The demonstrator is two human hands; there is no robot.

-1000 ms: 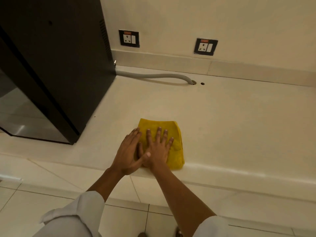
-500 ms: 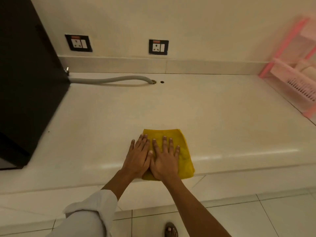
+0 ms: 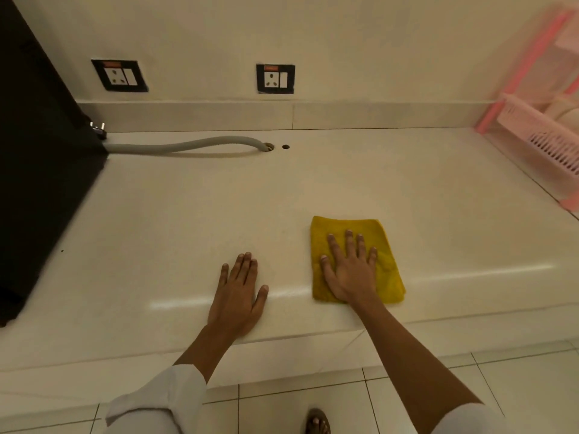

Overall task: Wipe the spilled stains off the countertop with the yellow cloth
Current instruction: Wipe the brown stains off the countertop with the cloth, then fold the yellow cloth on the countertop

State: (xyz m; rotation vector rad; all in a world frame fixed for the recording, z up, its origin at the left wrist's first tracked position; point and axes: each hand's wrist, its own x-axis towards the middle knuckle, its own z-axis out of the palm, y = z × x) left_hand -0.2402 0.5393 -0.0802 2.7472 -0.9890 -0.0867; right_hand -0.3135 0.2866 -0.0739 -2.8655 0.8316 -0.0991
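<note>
The folded yellow cloth (image 3: 390, 270) lies on the cream countertop (image 3: 219, 208) near its front edge, right of centre. My right hand (image 3: 351, 270) presses flat on the cloth with fingers spread, covering its middle. My left hand (image 3: 236, 296) rests palm down on the bare countertop to the left of the cloth, apart from it, holding nothing. No distinct stain shows on the surface apart from a tiny dark speck (image 3: 62, 250) at the far left.
A tall black appliance (image 3: 37, 170) stands on the left, with a grey hose (image 3: 188, 145) running from it into a hole in the countertop. A pink rack (image 3: 545, 139) sits at the back right. Two wall sockets (image 3: 275, 79) are on the wall behind.
My right hand has slid the cloth to the right along the front edge. My left hand has come off the cloth and now lies on the bare countertop. The view has panned right.
</note>
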